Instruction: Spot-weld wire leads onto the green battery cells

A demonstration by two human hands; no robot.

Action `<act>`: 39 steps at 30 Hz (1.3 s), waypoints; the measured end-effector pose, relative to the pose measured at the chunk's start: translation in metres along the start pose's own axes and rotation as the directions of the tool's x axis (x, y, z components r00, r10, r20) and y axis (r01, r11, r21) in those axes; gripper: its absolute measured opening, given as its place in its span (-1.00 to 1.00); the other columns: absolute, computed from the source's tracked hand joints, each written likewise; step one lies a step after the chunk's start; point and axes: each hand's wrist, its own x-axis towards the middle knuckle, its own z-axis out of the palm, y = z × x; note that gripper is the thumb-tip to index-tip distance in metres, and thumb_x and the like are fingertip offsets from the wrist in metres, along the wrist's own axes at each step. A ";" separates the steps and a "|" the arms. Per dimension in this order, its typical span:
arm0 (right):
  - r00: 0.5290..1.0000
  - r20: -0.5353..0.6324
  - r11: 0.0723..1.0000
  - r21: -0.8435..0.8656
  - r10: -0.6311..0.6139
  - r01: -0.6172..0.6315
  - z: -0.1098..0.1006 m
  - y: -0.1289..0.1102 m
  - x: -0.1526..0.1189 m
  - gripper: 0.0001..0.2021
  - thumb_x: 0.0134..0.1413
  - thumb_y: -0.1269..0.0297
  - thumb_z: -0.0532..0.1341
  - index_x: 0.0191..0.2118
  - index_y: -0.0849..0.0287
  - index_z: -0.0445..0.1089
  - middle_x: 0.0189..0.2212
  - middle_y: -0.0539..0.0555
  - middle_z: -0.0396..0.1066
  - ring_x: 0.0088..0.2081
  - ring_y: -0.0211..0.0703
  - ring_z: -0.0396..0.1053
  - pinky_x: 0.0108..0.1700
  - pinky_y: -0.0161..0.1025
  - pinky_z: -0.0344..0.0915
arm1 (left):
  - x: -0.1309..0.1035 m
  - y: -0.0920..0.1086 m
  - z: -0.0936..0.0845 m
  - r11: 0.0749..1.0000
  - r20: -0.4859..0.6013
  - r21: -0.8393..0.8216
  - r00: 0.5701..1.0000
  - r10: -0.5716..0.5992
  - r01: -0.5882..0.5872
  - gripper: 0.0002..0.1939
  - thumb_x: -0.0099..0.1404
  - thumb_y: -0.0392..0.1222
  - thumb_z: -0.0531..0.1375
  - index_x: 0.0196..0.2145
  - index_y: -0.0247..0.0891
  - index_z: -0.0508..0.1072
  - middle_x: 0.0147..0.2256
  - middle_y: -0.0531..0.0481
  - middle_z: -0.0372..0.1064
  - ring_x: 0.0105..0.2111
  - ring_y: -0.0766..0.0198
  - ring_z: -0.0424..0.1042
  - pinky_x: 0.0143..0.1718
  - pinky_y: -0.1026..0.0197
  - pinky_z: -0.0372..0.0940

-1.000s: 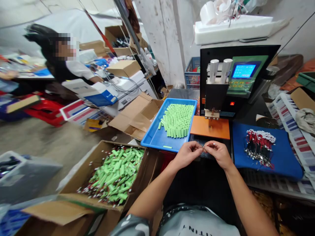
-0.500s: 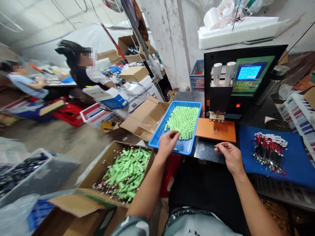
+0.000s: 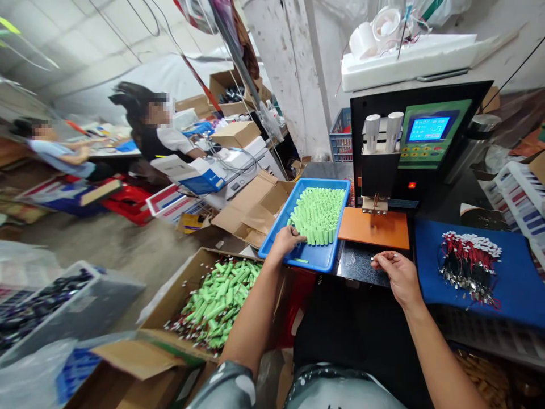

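Note:
My left hand (image 3: 286, 241) reaches over the near left part of a blue tray (image 3: 272, 245). Its thumb and fingers are closed on a green battery cell at the edge of the upright rows of green battery cells (image 3: 320, 213); the hand mostly hides that cell. My right hand (image 3: 394, 267) is in front of the orange pad (image 3: 370, 226), below the black spot welder (image 3: 380, 176). Its fingertips pinch a small wire lead with a white end, mostly hidden by the fingers. One loose green cell (image 3: 301, 261) lies flat near the tray's front edge.
Wire leads with white plugs (image 3: 470, 261) lie heaped on a blue mat (image 3: 430, 284) at right. A cardboard box (image 3: 200, 258) full of wired green cells stands low at left. Two people (image 3: 159, 133) sit at a bench beyond. A grey bin (image 3: 110, 295) stands far left.
My left hand has moved slightly left and down to the edge of the cell rows. My right hand stays almost in place, still pinching. The camera view has shifted a little.

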 end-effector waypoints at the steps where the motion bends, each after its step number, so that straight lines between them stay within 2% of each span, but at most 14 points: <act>1: 1.000 -0.009 1.000 0.007 0.004 -0.004 -0.001 0.000 0.000 -0.67 -0.17 0.04 0.48 -0.39 0.20 0.51 -0.48 0.05 0.50 -0.43 -0.22 0.46 -0.31 -0.27 0.43 | 0.001 -0.003 -0.001 0.998 0.006 -0.060 1.000 -0.014 0.014 -0.62 -0.14 -0.13 0.39 -0.52 -0.22 0.22 -0.65 0.20 0.21 -0.64 0.36 0.26 -0.55 0.31 0.09; 3: 0.999 -0.036 1.000 0.025 0.008 -0.007 -0.003 0.000 0.001 -0.66 -0.19 0.05 0.49 -0.39 0.20 0.50 -0.49 0.04 0.48 -0.43 -0.22 0.46 -0.32 -0.28 0.43 | 0.002 -0.006 -0.003 0.981 -0.004 -0.190 0.999 -0.032 0.031 -0.59 -0.19 -0.14 0.41 -0.47 -0.24 0.26 -0.63 0.21 0.21 -0.63 0.36 0.28 -0.56 0.31 0.15; 5: 0.998 -0.069 0.999 0.046 -0.001 0.005 -0.006 -0.001 0.001 -0.66 -0.18 0.06 0.49 -0.39 0.20 0.50 -0.49 0.03 0.48 -0.43 -0.23 0.46 -0.33 -0.29 0.43 | -0.001 -0.004 -0.006 0.953 -0.049 -0.304 0.999 -0.015 -0.001 -0.57 -0.19 -0.13 0.41 -0.38 -0.28 0.34 -0.61 0.20 0.21 -0.61 0.36 0.27 -0.55 0.31 0.19; 7: 0.994 -0.103 0.997 0.066 -0.026 0.032 -0.010 -0.004 0.003 -0.67 -0.17 0.07 0.48 -0.38 0.21 0.50 -0.48 0.02 0.47 -0.43 -0.24 0.46 -0.33 -0.31 0.42 | -0.008 0.007 -0.005 0.925 -0.135 -0.362 0.988 0.072 -0.117 -0.58 -0.12 -0.10 0.39 -0.30 -0.31 0.42 -0.58 0.16 0.26 -0.56 0.36 0.28 -0.50 0.30 0.23; 9: 0.989 -0.134 0.994 0.085 -0.055 0.067 -0.011 -0.010 0.006 -0.68 -0.16 0.08 0.48 -0.39 0.21 0.49 -0.47 0.03 0.47 -0.43 -0.25 0.46 -0.33 -0.31 0.42 | -0.019 0.027 0.003 0.890 -0.196 -0.378 0.962 0.193 -0.255 -0.62 -0.02 -0.07 0.36 -0.26 -0.32 0.48 -0.50 0.09 0.36 -0.49 0.35 0.33 -0.42 0.29 0.27; 10: 0.986 -0.151 0.992 0.097 -0.070 0.085 -0.011 -0.014 0.009 -0.68 -0.17 0.09 0.48 -0.40 0.21 0.48 -0.47 0.02 0.48 -0.43 -0.25 0.46 -0.34 -0.31 0.42 | -0.027 0.041 0.010 0.870 -0.193 -0.388 0.950 0.246 -0.304 -0.64 0.03 -0.06 0.35 -0.24 -0.31 0.51 -0.45 0.04 0.42 -0.45 0.33 0.37 -0.37 0.27 0.29; 12: 0.978 -0.185 0.985 0.118 -0.100 0.123 -0.008 -0.024 0.016 -0.68 -0.18 0.10 0.48 -0.40 0.20 0.46 -0.47 0.02 0.48 -0.43 -0.24 0.46 -0.34 -0.31 0.42 | -0.041 0.071 0.028 0.841 -0.118 -0.412 0.936 0.331 -0.350 -0.67 0.10 -0.05 0.33 -0.23 -0.30 0.54 -0.36 -0.03 0.50 -0.38 0.28 0.44 -0.30 0.24 0.32; 15: 0.968 -0.210 0.979 0.119 -0.139 0.167 0.000 -0.036 0.030 -0.70 -0.18 0.12 0.46 -0.40 0.20 0.45 -0.46 0.04 0.50 -0.41 -0.23 0.47 -0.34 -0.30 0.42 | -0.057 0.115 0.063 0.809 -0.017 -0.390 0.882 0.472 -0.440 -0.76 0.15 -0.11 0.30 -0.25 -0.28 0.57 -0.32 -0.05 0.54 -0.32 0.24 0.48 -0.22 0.22 0.35; 17: 0.965 -0.223 0.980 0.106 -0.139 0.166 0.005 -0.040 0.041 -0.72 -0.17 0.12 0.44 -0.42 0.20 0.45 -0.46 0.05 0.50 -0.41 -0.23 0.46 -0.35 -0.30 0.41 | -0.060 0.136 0.085 0.796 0.050 -0.382 0.850 0.524 -0.469 -0.80 0.16 -0.15 0.28 -0.26 -0.28 0.58 -0.35 -0.04 0.54 -0.34 0.25 0.48 -0.24 0.23 0.36; 19: 0.963 -0.230 0.983 0.086 -0.139 0.162 0.010 -0.042 0.050 -0.73 -0.18 0.12 0.43 -0.45 0.20 0.45 -0.48 0.04 0.49 -0.43 -0.24 0.44 -0.35 -0.29 0.40 | -0.057 0.148 0.102 0.793 0.110 -0.411 0.839 0.533 -0.450 -0.80 0.17 -0.17 0.26 -0.26 -0.30 0.57 -0.37 -0.03 0.54 -0.38 0.26 0.48 -0.29 0.25 0.36; 23: 0.968 -0.200 0.984 0.060 -0.155 0.170 0.017 -0.043 0.068 -0.74 -0.21 0.13 0.42 -0.51 0.18 0.42 -0.53 0.00 0.45 -0.45 -0.23 0.41 -0.28 -0.24 0.41 | -0.045 0.151 0.122 0.777 0.128 -0.475 0.841 0.525 -0.413 -0.74 0.19 -0.14 0.26 -0.18 -0.31 0.57 -0.35 -0.03 0.56 -0.38 0.26 0.48 -0.32 0.27 0.35; 27: 0.979 -0.144 0.984 0.078 -0.145 0.157 0.023 -0.040 0.080 -0.75 -0.23 0.14 0.41 -0.56 0.17 0.38 -0.55 -0.02 0.42 -0.45 -0.21 0.40 -0.24 -0.22 0.40 | -0.038 0.144 0.130 0.761 0.071 -0.441 0.826 0.559 -0.477 -0.69 0.22 -0.08 0.26 -0.11 -0.26 0.58 -0.35 -0.02 0.55 -0.40 0.28 0.44 -0.35 0.29 0.32; 33: 0.969 -0.128 0.978 -0.035 -0.210 0.208 0.026 -0.033 0.087 -0.80 -0.16 0.17 0.35 -0.54 0.17 0.38 -0.54 0.00 0.45 -0.45 -0.19 0.39 -0.30 -0.25 0.36 | -0.035 0.140 0.135 0.784 0.029 -0.364 0.835 0.549 -0.503 -0.68 0.23 -0.03 0.27 -0.12 -0.22 0.59 -0.41 -0.01 0.51 -0.45 0.30 0.38 -0.42 0.31 0.24; 39: 0.959 -0.128 0.959 -0.163 -0.252 0.230 0.024 -0.028 0.088 -0.76 -0.10 0.09 0.33 -0.46 0.18 0.43 -0.46 0.06 0.51 -0.39 -0.11 0.44 -0.28 -0.21 0.39 | -0.037 0.142 0.134 0.784 0.024 -0.384 0.843 0.537 -0.488 -0.68 0.23 -0.02 0.27 -0.13 -0.22 0.60 -0.39 -0.02 0.51 -0.44 0.28 0.39 -0.41 0.30 0.24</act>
